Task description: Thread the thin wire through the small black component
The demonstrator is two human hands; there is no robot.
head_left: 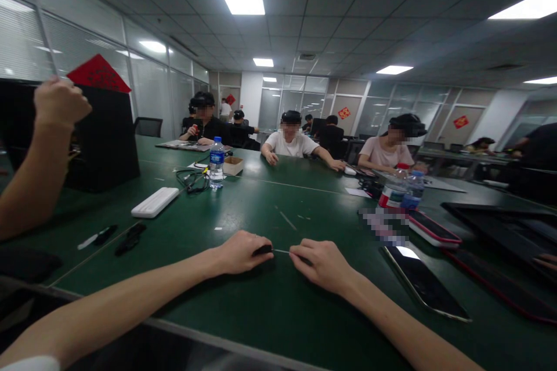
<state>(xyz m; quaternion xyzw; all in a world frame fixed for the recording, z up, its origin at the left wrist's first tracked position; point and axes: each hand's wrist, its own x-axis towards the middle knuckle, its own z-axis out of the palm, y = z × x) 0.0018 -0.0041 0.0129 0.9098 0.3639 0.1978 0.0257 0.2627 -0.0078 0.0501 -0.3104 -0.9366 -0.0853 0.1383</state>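
My left hand (243, 250) is closed around a small black-handled object (263, 250), and most of the handle is hidden by my fingers. A thin pale shaft (281, 251) runs from it across the gap to my right hand (324, 264). The fingertips of my right hand are pinched together at the far end of that shaft. Both hands rest low, just above or on the green table (243, 307), near its front edge. What kind of object it is, I cannot make out.
To the right lie a phone (426, 284), a red-edged phone (435, 227) and bottles (395, 186). A white power bank (155, 203), a water bottle (216, 163) and cables (191, 181) stand left. Another person's raised fist (61, 103) is at far left; several people sit opposite.
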